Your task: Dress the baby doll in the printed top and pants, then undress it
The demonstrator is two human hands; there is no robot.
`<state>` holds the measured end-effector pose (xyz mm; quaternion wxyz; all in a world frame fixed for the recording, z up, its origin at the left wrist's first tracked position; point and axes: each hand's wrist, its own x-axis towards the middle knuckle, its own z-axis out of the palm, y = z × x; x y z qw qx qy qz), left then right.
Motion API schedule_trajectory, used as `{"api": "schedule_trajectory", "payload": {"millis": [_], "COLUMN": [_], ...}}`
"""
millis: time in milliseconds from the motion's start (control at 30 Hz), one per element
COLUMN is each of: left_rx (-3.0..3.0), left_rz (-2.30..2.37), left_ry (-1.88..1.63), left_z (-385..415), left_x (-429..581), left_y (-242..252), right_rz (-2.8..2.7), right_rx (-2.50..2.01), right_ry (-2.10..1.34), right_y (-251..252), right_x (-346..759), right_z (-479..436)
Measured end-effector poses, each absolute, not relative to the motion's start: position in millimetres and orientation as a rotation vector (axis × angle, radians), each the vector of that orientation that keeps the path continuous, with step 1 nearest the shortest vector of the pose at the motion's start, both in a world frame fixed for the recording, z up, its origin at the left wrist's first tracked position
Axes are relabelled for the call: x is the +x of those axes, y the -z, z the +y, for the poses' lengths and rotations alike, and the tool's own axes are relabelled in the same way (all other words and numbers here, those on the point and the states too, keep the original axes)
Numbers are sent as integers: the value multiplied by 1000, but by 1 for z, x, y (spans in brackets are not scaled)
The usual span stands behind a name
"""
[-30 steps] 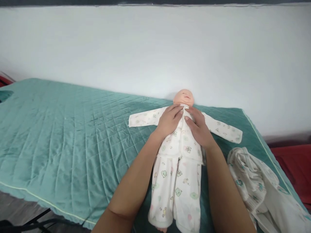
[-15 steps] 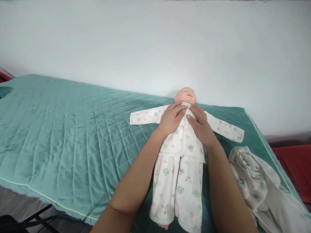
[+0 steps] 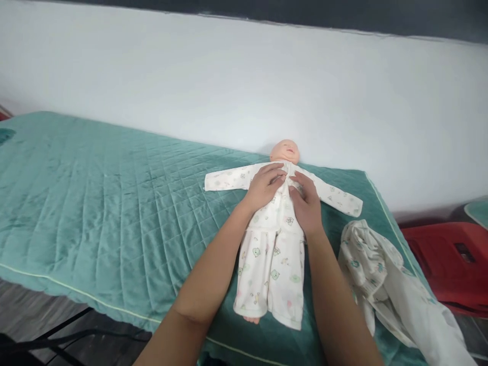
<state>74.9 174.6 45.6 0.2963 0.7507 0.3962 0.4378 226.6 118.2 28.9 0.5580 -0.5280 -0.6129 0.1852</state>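
Observation:
A baby doll (image 3: 285,151) lies on its back in a white printed top (image 3: 267,218) and matching trousers (image 3: 256,269), its sleeves spread wide. My left hand (image 3: 267,187) rests over the chest, fingers and thumb bent together at the top's front edge. Facing it across the front seam, my right hand (image 3: 306,201) has its fingertips and thumb curled on the other edge of the top. The cloth under the fingertips is mostly hidden. A few toes show below one trouser leg.
A green quilted cover (image 3: 114,213) spreads under the doll. Crumpled white printed cloth (image 3: 366,264) lies to the right. Beyond that edge stands a red chair (image 3: 450,259). A white wall (image 3: 229,76) rises behind, and black metal bars (image 3: 72,335) show at the lower left.
My view has tilted up and shifted right, showing more wall and red chair. Both hands have moved slightly down the top's front from the collar.

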Motion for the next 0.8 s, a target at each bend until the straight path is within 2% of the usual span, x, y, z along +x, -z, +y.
{"api": "schedule_trajectory", "payload": {"millis": [800], "left_rx": [1971], "left_rz": [1013], "left_ry": [-1140], "left_z": [178], "left_x": [71], "left_y": [-50], "right_rz": [-1673], "right_rx": [-1392], "right_ry": [-421], "right_y": [-27], "right_x": [231], "right_z": [109]}}
